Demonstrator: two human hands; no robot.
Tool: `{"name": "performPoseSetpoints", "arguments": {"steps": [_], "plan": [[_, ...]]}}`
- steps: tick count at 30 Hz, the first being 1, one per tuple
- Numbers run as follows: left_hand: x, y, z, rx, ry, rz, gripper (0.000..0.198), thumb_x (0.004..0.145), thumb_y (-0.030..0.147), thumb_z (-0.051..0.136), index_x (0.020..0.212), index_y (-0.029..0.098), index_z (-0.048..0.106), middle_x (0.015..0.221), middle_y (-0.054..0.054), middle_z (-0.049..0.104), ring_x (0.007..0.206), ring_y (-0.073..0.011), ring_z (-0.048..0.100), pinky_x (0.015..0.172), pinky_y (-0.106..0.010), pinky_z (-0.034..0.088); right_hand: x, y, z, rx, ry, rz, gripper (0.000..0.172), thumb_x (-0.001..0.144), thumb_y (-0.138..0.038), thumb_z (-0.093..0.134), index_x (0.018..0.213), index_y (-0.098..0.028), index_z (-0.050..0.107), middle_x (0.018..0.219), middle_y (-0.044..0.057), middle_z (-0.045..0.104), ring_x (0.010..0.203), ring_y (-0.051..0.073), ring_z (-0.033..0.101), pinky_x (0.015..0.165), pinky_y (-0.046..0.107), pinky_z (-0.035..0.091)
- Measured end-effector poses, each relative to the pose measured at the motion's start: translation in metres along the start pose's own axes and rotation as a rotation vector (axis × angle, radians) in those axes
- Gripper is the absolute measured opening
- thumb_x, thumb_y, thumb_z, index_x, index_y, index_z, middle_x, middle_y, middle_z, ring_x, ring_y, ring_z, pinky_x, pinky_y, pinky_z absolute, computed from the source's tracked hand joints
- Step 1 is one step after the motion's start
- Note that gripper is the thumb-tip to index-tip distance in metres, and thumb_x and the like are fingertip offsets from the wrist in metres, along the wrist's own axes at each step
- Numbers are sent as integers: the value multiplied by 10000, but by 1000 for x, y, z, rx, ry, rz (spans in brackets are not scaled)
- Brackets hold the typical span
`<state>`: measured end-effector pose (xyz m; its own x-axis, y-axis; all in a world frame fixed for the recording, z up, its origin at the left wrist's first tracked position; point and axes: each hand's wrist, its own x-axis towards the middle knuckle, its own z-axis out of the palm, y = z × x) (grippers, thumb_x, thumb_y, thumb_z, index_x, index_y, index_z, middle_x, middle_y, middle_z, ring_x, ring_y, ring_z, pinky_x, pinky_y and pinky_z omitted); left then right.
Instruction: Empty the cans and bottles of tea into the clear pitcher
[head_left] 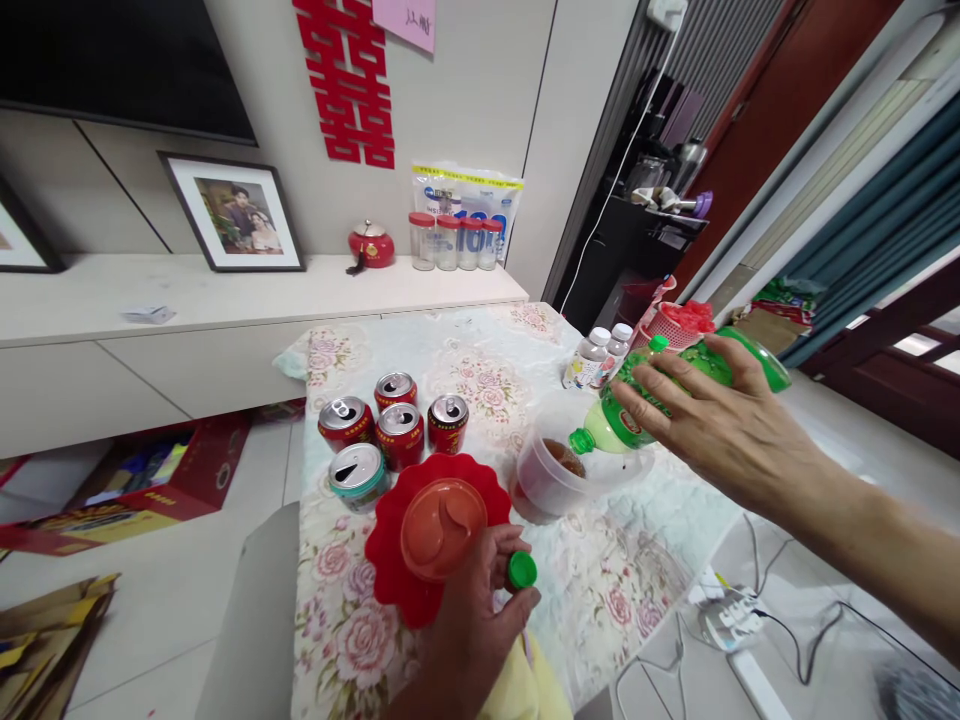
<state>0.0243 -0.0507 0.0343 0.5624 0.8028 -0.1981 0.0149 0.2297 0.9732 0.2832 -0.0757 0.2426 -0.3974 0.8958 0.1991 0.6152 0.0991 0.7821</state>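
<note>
My right hand (720, 425) grips a green plastic bottle (637, 405) tipped on its side, its open neck pointing down at a clear plastic tub (559, 470) that holds brown liquid. My left hand (476, 600) pinches the green bottle cap (521, 570) between thumb and fingers, right beside a red scalloped plate (394, 570) with an orange lid (442, 525) lying on it. All of this sits on a table with a floral cloth (487, 380).
Several opened red cans (401, 430) and a teal-banded can (358, 475) stand left of the tub. Two small white-capped bottles (596, 355) and a red basket (679, 325) are at the far right. A power strip and cables (731, 615) lie on the floor. Jars (454, 242) line the back shelf.
</note>
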Motion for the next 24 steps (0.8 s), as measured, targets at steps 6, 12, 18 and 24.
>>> {"name": "performPoseSetpoints", "arguments": {"steps": [6,12,18,24], "plan": [[3,10,-6,-22,14,20,432,739,281,751,1148,207,634,1099,-86,743,1002,-233,729,937,-408,578,-19,3,6,151,-149,143,398,997,-87,459,1369,-203,537,1222,121,693,1011,276,671,947,538,410],[8,29,-21,41,-3,115,533,785,258,708,1295,215,559,1170,-94,722,1050,-235,727,981,-439,579,-72,-1,-4,489,-107,257,537,1065,-526,445,1530,-259,448,1335,102,664,1076,265,679,847,460,528],[7,49,-30,343,-55,285,609,868,196,673,1451,209,499,1218,-104,743,1095,-263,734,1036,-489,580,-102,-67,-27,712,-127,250,598,1029,-457,522,1591,-273,428,1389,87,639,1179,266,643,896,420,610],[3,54,-29,643,-116,513,646,906,36,559,1519,229,497,1262,-107,752,1147,-260,749,1044,-433,603,-89,-117,-20,758,-59,246,534,1012,-293,528,1534,-190,482,1290,118,674,1059,238,661,829,423,581]]}}
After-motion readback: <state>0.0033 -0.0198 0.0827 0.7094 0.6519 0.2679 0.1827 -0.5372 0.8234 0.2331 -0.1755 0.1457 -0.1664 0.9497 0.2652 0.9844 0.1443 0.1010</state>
